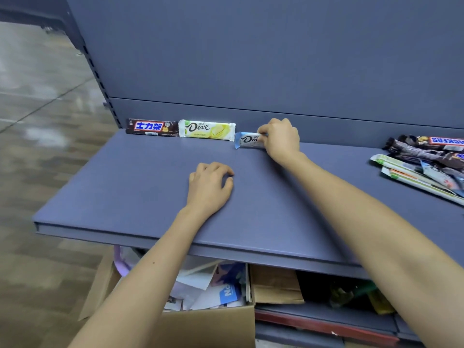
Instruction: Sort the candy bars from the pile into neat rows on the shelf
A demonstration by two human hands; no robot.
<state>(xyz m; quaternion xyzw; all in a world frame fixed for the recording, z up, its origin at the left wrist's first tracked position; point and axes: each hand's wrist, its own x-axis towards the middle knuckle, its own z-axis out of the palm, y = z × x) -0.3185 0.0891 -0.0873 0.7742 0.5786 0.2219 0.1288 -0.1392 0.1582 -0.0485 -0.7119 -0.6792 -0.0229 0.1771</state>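
Observation:
A brown Snickers bar (151, 127) and a yellow-white Dove bar (207, 130) stand in a row against the back wall of the blue shelf (125, 187). Just right of them is a light blue Dove bar (247, 140), tilted a little, with my right hand (281, 138) gripping its right end. My left hand (209, 185) rests on the shelf in the middle, fingers curled, holding nothing. The pile of candy bars (424, 162) lies at the far right of the shelf, partly cut off by the frame edge.
Below the shelf an open cardboard box (213, 322) holds papers and packets. A lower shelf with a red edge strip (326, 325) carries brown bags and dark items. Tiled floor (37, 109) stretches to the left of the shelf unit.

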